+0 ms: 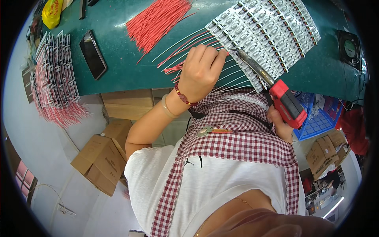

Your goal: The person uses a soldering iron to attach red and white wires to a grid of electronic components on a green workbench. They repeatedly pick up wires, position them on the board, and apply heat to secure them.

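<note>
My left hand (200,70) is closed, its fingertips pinching a red wire (223,50) at the left edge of a white circuit board panel (272,29). In my right hand (281,125) is a red and black soldering gun (287,103), its long barrel slanting up to the left. The tip meets or nearly meets the board beside my left fingertips; exact contact is too small to tell. White and red wires (185,40) stick out from that board edge, some passing beneath my left hand. A heap of loose red wires (158,23) lies beyond it.
A black phone (93,54) rests on the green table (114,75). At the far left, stacked wired boards (55,75) overhang the table edge. A yellow bag (52,14) is at the back left, a black fan-like device (349,48) at the right. Below stand a blue crate (318,120) and cardboard boxes (98,160).
</note>
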The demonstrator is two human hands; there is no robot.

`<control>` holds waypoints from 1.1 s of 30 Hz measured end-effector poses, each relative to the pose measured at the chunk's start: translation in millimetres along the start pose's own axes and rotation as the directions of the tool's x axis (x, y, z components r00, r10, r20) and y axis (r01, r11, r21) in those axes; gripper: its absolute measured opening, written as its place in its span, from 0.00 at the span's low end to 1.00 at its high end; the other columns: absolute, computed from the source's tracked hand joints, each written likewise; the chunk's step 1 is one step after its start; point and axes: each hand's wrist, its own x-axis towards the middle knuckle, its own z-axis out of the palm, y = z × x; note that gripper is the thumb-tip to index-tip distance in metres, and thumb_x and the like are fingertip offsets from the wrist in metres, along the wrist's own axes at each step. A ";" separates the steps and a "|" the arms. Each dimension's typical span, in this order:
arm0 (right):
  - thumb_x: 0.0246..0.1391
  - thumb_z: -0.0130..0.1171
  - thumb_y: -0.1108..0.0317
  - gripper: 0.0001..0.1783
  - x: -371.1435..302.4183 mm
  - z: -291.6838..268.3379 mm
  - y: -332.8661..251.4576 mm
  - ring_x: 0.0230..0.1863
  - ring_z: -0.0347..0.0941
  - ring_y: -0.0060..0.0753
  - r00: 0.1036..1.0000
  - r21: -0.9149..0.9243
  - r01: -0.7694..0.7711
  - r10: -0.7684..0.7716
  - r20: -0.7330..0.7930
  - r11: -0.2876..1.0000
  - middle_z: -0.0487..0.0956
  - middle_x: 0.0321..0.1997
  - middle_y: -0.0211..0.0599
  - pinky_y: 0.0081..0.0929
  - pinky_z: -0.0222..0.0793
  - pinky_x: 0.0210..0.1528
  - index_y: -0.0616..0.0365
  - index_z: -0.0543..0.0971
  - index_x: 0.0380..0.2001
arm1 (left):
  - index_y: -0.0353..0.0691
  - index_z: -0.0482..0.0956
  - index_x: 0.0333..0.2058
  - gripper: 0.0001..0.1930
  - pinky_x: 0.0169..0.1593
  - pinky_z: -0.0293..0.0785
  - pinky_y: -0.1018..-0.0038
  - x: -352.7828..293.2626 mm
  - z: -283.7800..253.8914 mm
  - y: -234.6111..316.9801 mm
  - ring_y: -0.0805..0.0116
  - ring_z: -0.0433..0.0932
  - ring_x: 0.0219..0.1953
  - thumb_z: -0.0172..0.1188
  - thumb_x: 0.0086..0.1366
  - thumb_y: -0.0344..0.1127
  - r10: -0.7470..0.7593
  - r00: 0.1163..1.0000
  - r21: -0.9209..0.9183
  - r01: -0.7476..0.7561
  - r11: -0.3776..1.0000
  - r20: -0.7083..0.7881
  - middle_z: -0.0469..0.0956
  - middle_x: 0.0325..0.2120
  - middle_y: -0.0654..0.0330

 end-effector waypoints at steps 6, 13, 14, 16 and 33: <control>0.56 0.55 0.69 0.12 6.1 -2.4 -2.7 0.18 0.62 0.22 0.999 -0.056 0.021 -0.018 0.042 0.998 0.68 0.19 0.32 0.20 0.58 0.22 0.68 0.71 0.40 | 0.32 0.78 0.35 0.12 0.31 0.64 0.72 -2.4 -0.7 -0.4 0.66 0.67 0.28 0.58 0.48 0.27 -0.014 1.000 0.008 0.014 1.000 0.019 0.66 0.24 0.60; 0.56 0.56 0.67 0.13 2.4 0.7 -3.1 0.18 0.62 0.22 1.000 0.074 -0.023 0.024 -0.014 0.997 0.69 0.19 0.33 0.20 0.58 0.21 0.68 0.71 0.37 | 0.34 0.79 0.34 0.13 0.30 0.64 0.72 -1.2 2.2 0.7 0.66 0.67 0.26 0.58 0.46 0.23 -0.033 0.999 -0.004 0.033 0.999 -0.034 0.68 0.24 0.61; 0.56 0.56 0.67 0.14 2.9 1.1 -4.8 0.18 0.62 0.22 0.999 0.097 -0.026 0.028 -0.022 0.995 0.69 0.19 0.33 0.20 0.58 0.21 0.69 0.70 0.40 | 0.34 0.79 0.34 0.13 0.30 0.64 0.72 -1.4 2.2 1.1 0.66 0.67 0.26 0.58 0.46 0.24 -0.034 0.999 -0.001 0.034 0.999 -0.031 0.68 0.24 0.61; 0.56 0.56 0.67 0.18 4.9 2.4 -10.5 0.18 0.62 0.22 0.999 0.141 -0.031 0.037 -0.037 0.989 0.69 0.19 0.33 0.20 0.58 0.21 0.70 0.69 0.44 | 0.34 0.79 0.34 0.12 0.30 0.64 0.72 -1.9 2.2 1.3 0.66 0.67 0.26 0.59 0.47 0.24 -0.037 0.999 0.004 0.037 0.999 -0.023 0.68 0.24 0.61; 0.56 0.56 0.69 0.19 3.1 -0.8 5.2 0.18 0.62 0.22 0.999 -0.054 0.010 -0.008 0.036 0.998 0.69 0.20 0.33 0.20 0.59 0.22 0.69 0.68 0.48 | 0.33 0.79 0.36 0.13 0.30 0.64 0.72 -5.6 1.9 1.8 0.66 0.67 0.26 0.60 0.48 0.23 -0.025 1.000 0.005 0.026 1.000 -0.017 0.68 0.24 0.61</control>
